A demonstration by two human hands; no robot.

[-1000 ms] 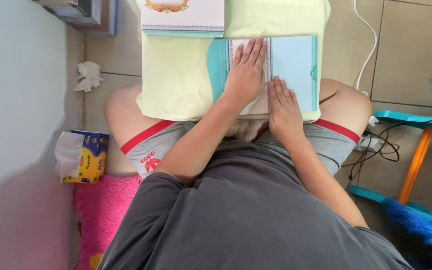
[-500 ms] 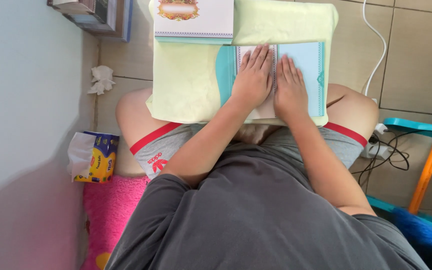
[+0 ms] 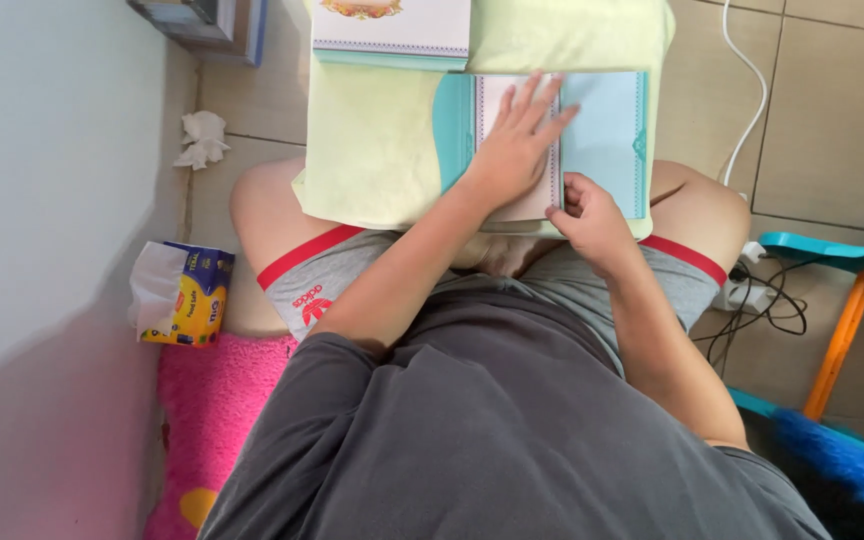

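A light blue card [image 3: 602,140] with a teal edge lies open on a pale yellow cushion [image 3: 372,150] across my lap. My left hand [image 3: 517,140] presses flat on the card's white inner page, fingers spread. At the near edge of the card my right hand [image 3: 587,215] curls its fingers and pinches the lower corner of the page. A white card [image 3: 392,25] with a decorated top lies on the far edge of the cushion.
A tissue pack [image 3: 180,293] sits on the floor at my left, beside a pink mat [image 3: 212,410]. A crumpled tissue [image 3: 200,138] lies near the wall. Cables and a power strip [image 3: 752,290] lie at my right by a teal and orange frame [image 3: 842,300].
My right hand pulled back from lying flat on the card to its near edge and curled onto the page corner. My left hand stayed flat on the page.
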